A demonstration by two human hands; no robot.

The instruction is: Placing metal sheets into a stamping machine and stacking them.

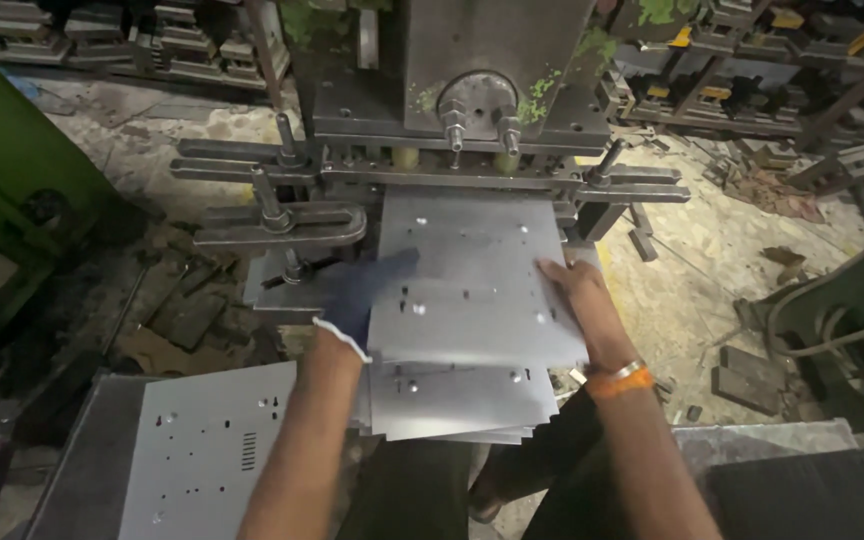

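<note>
Hands (372,290) on sheet (472,290) — press (472,110) behind

The gloved left hand (357,290) lies flat on the left side of a punched metal sheet (472,285), while the bare right hand (572,295) holds its right edge. The sheet reaches under the press machine (472,100). More sheets (462,400) are stacked beneath it, and another punched panel (207,450) lies lower left.
</note>
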